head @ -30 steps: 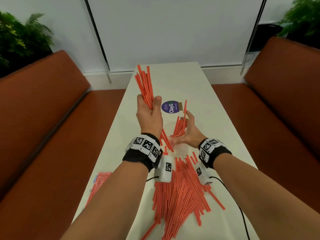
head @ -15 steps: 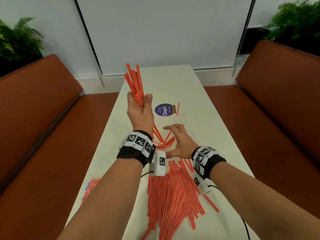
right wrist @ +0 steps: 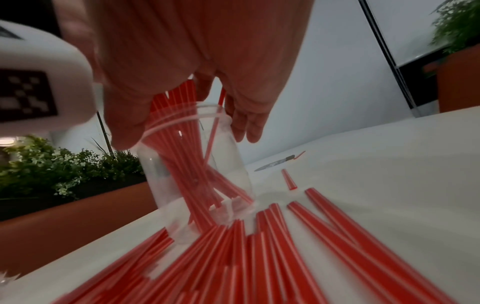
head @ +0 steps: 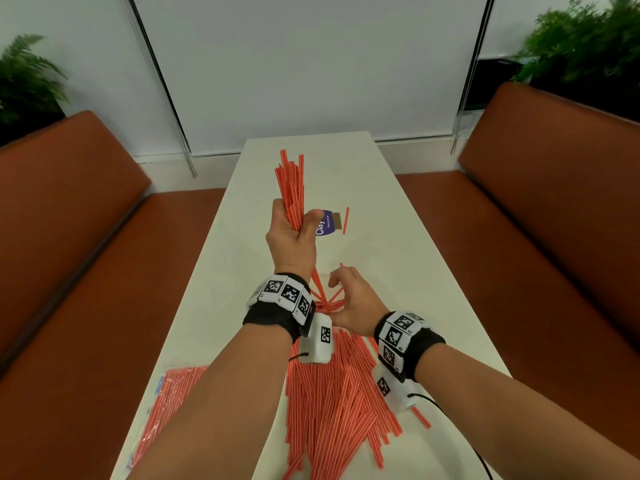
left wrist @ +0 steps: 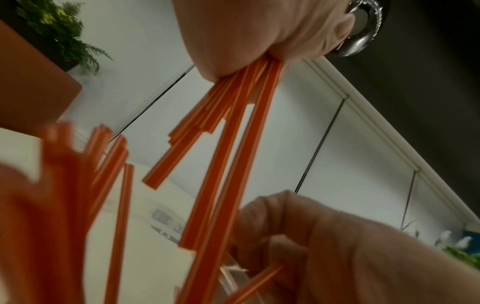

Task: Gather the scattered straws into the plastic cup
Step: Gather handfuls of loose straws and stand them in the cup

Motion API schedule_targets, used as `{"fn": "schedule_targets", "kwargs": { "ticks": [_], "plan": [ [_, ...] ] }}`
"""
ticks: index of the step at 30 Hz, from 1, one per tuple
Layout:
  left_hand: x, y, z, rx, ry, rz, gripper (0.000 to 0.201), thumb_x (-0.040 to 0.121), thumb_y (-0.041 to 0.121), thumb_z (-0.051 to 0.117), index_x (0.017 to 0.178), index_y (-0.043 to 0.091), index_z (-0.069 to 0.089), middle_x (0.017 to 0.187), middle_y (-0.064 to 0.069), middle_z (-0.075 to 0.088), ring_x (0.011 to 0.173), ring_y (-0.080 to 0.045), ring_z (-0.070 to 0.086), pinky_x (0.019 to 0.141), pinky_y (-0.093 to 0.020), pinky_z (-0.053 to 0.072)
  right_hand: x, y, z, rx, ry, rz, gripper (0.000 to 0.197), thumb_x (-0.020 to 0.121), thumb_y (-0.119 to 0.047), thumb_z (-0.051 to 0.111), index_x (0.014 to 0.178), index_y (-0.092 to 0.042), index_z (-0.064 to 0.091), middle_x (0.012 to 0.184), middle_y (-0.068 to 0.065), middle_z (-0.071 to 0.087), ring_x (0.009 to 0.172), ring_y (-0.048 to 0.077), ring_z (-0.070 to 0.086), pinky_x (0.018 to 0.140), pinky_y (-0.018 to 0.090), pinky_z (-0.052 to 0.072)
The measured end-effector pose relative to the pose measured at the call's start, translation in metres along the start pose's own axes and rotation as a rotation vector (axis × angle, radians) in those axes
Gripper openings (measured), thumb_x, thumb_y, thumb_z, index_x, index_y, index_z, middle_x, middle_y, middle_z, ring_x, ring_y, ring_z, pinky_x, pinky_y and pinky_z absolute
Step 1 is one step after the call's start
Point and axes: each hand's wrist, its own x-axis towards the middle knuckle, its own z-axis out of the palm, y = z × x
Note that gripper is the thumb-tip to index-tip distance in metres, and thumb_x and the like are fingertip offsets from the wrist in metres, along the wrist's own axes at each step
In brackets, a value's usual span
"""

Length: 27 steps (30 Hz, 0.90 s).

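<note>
My left hand grips a thick bundle of red-and-white straws upright over the white table. Their lower ends reach down into a clear plastic cup, which stands tilted at the far end of a big pile of loose straws. My right hand curls over the cup's rim, thumb on one side and fingers on the other. In the head view the cup is mostly hidden behind my hands. The left wrist view shows the bundle leaving my left fist.
A single straw lies beside a purple sticker farther up the table. A packet of straws sits at the table's near left edge. Brown benches flank the table on both sides, with plants behind them.
A second ago my right hand held a few straws above the cup. It let them go, spread open, and now curls around the cup's rim. My left hand keeps the bundle raised.
</note>
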Motion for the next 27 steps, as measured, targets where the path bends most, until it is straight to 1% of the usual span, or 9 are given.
{"fn": "schedule_targets", "kwargs": {
  "ticks": [4, 6, 8, 11, 14, 18, 21, 24, 27],
  "plan": [
    [-0.010, -0.006, 0.004, 0.055, -0.091, -0.027, 0.026, 0.084, 0.018, 0.071, 0.084, 0.030, 0.049, 0.067, 0.012, 0.054, 0.052, 0.003, 0.049, 0.058, -0.017, 0.045, -0.002, 0.000, -0.001, 0.118, -0.047, 0.076, 0.095, 0.062, -0.027, 0.086, 0.135, -0.006, 0.030, 0.134, 0.009, 0.044, 0.125, 0.018, 0.045, 0.100, 0.026, 0.041],
    [-0.021, -0.012, 0.005, 0.066, -0.166, -0.079, 0.016, 0.087, 0.013, 0.068, 0.094, 0.022, 0.058, 0.072, 0.011, 0.059, 0.060, 0.004, 0.055, 0.065, -0.014, 0.047, -0.004, -0.001, -0.002, 0.171, -0.075, 0.115, 0.106, 0.060, -0.022, 0.086, 0.143, -0.007, 0.021, 0.142, 0.010, 0.038, 0.133, 0.018, 0.039, 0.099, 0.022, 0.037],
    [-0.030, -0.018, 0.004, 0.075, -0.196, -0.147, 0.013, 0.090, 0.014, 0.064, 0.101, 0.019, 0.063, 0.072, 0.009, 0.058, 0.063, -0.004, 0.054, 0.069, -0.020, 0.047, -0.004, -0.001, -0.003, 0.178, -0.098, 0.127, 0.109, 0.060, -0.019, 0.086, 0.145, -0.008, 0.019, 0.145, 0.009, 0.034, 0.136, 0.020, 0.038, 0.100, 0.022, 0.037],
    [-0.040, -0.022, 0.001, 0.052, -0.199, -0.275, 0.017, 0.092, 0.020, 0.061, 0.079, 0.028, 0.057, 0.068, -0.004, 0.053, 0.065, -0.018, 0.053, 0.068, -0.029, 0.050, -0.001, 0.000, -0.004, 0.154, -0.105, 0.119, 0.106, 0.056, -0.020, 0.086, 0.142, -0.012, 0.026, 0.136, 0.008, 0.038, 0.130, 0.021, 0.042, 0.105, 0.032, 0.042],
    [-0.043, -0.021, -0.003, 0.047, -0.216, -0.318, 0.023, 0.090, 0.016, 0.065, 0.072, 0.018, 0.050, 0.065, -0.004, 0.055, 0.062, -0.016, 0.057, 0.059, -0.020, 0.052, 0.001, 0.002, -0.002, 0.170, -0.119, 0.105, 0.111, 0.047, -0.029, 0.082, 0.143, -0.018, 0.028, 0.129, 0.006, 0.041, 0.127, 0.020, 0.045, 0.105, 0.039, 0.044],
    [-0.038, -0.021, -0.010, 0.103, -0.229, -0.295, 0.024, 0.082, 0.004, 0.067, 0.079, 0.023, 0.053, 0.059, 0.005, 0.055, 0.054, -0.010, 0.055, 0.060, -0.024, 0.047, 0.004, 0.002, -0.004, 0.292, -0.105, 0.114, 0.106, 0.044, -0.024, 0.084, 0.136, -0.013, 0.034, 0.136, 0.005, 0.045, 0.130, 0.016, 0.043, 0.110, 0.037, 0.039],
    [-0.037, -0.017, -0.013, 0.104, -0.244, -0.296, 0.029, 0.079, 0.002, 0.069, 0.087, 0.026, 0.055, 0.059, 0.001, 0.060, 0.050, -0.006, 0.056, 0.057, -0.019, 0.048, 0.004, -0.001, -0.006, 0.350, -0.088, 0.101, 0.099, 0.046, -0.018, 0.088, 0.132, -0.009, 0.037, 0.131, 0.001, 0.049, 0.121, 0.012, 0.047, 0.101, 0.028, 0.039],
    [-0.039, -0.017, -0.015, 0.111, -0.226, -0.285, 0.024, 0.078, -0.001, 0.066, 0.077, 0.021, 0.056, 0.059, 0.003, 0.052, 0.054, -0.010, 0.050, 0.061, -0.024, 0.047, 0.005, -0.004, -0.003, 0.350, -0.061, 0.074, 0.092, 0.050, -0.019, 0.088, 0.130, -0.012, 0.042, 0.129, 0.000, 0.053, 0.119, 0.011, 0.049, 0.098, 0.022, 0.038],
    [-0.042, -0.019, -0.018, 0.084, -0.201, -0.325, 0.025, 0.079, -0.004, 0.056, 0.072, 0.019, 0.050, 0.064, 0.003, 0.043, 0.062, -0.015, 0.043, 0.067, -0.030, 0.043, 0.004, -0.006, 0.001, 0.363, -0.001, 0.075, 0.078, 0.059, -0.018, 0.084, 0.127, -0.018, 0.047, 0.129, -0.001, 0.056, 0.122, 0.012, 0.051, 0.104, 0.026, 0.039]
  ]
}}
